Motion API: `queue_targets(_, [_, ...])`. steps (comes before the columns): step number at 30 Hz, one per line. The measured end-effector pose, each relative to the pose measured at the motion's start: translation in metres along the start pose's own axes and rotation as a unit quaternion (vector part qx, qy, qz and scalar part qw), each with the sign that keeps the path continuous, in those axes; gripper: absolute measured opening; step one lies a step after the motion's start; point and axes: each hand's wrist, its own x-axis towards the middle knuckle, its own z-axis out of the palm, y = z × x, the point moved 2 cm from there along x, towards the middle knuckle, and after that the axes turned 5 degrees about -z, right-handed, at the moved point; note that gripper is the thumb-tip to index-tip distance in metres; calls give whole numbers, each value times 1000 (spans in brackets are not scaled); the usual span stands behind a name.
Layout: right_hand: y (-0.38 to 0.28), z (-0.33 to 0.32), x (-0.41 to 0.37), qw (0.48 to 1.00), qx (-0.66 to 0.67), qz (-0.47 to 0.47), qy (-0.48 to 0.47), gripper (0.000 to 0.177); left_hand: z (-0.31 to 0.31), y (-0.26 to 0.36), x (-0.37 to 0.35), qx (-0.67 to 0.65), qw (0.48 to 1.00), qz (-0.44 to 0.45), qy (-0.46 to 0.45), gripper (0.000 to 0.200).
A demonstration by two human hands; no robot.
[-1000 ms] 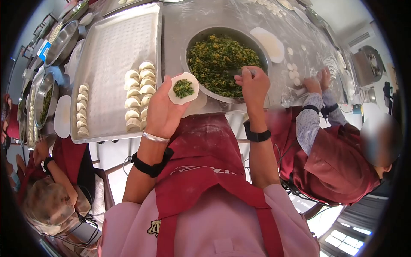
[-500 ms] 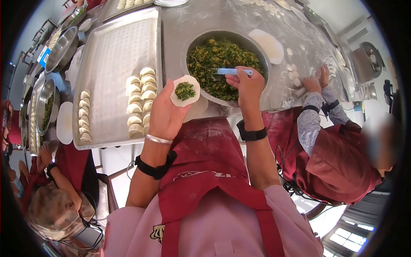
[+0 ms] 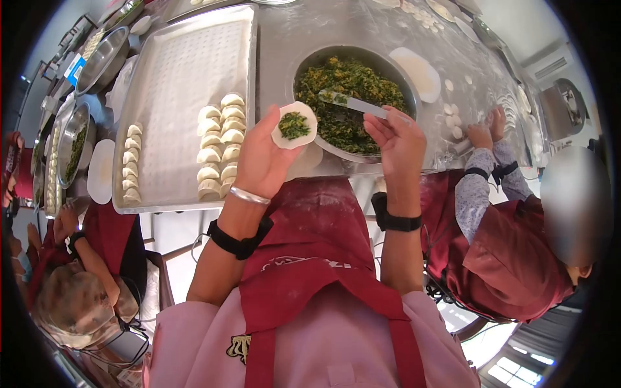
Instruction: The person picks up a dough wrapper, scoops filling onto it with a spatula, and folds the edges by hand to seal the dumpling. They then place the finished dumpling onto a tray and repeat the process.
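Observation:
My left hand (image 3: 262, 152) holds up a round dumpling wrapper (image 3: 312, 117), with a mound of chopped green filling (image 3: 294, 125) on its middle. In my right hand (image 3: 402, 143), thumb and fingers grip a flat, pale spatula (image 3: 359, 104). Bits of green cling to its far end. The spatula lies over a large steel bowl (image 3: 414, 97) of chopped green and yellow filling (image 3: 343, 74). Left of my left hand is a metal tray (image 3: 171, 97) holding rows of folded dumplings (image 3: 220, 142).
A pale scraper (image 3: 417, 72) lies by the bowl. To the right, a co-worker's hands (image 3: 486, 132) work on the floured table near small dough rounds (image 3: 453, 121). Steel bowls (image 3: 100, 64) and another person's hand (image 3: 66, 223) are at the left.
My right hand has moved slightly right, and the spatula has swung so its flat length with green bits shows above the filling. The view has shifted; my left hand still holds the filled wrapper.

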Motion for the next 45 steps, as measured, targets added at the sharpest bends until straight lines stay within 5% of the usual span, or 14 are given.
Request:
queue_targets(4, [-20,7,-23,999,-21,-42,-21,21,7,-5,7,-15,1000,-11,-12,35])
queue_targets(9, [-14,18,-59,958,-207,-173,-94,19,20,-9,13,-32,999,-15,-22,33])
queue_targets(10, [-11,17,-65,940,-250,-202,-117,18,19,-10,14,-27,999,-8,-22,32])
queue_targets(11, [-10,15,-69,869,-372,-289,-155,15,18,-11,14,-22,1000,-2,-21,31])
queue_targets(15, [-11,22,-84,755,-436,-426,-242,30,16,-10,18,-12,1000,-6,-16,30])
queue_targets(18, [-22,15,-74,757,-411,-458,-221,23,16,-10,15,-3,1000,-15,-14,36])
queue_targets(21, [-36,11,-76,949,-242,-185,-86,17,18,-14,12,9,999,-23,-31,45])
queue_targets(23, [-38,7,-74,975,-179,-113,-63,21,17,-18,7,14,998,-40,-46,46])
queue_targets(32, [-22,-21,-54,997,-63,-4,-37,21,32,-31,-6,38,995,-73,-62,43])
queue_targets(37, [-52,-21,-62,987,-122,-108,-4,20,30,-31,-4,34,997,-64,-35,43])
queue_targets(41, [-33,-50,-51,883,-418,-203,-64,14,20,-27,-1,28,994,-80,-75,42])
queue_targets(44, [-2,-45,-52,745,-522,-383,-163,18,11,-26,2,-37,983,-108,-143,43])
queue_targets(45, [25,-54,-49,741,-499,-425,-148,19,11,-26,1,-4,991,-86,-105,44])
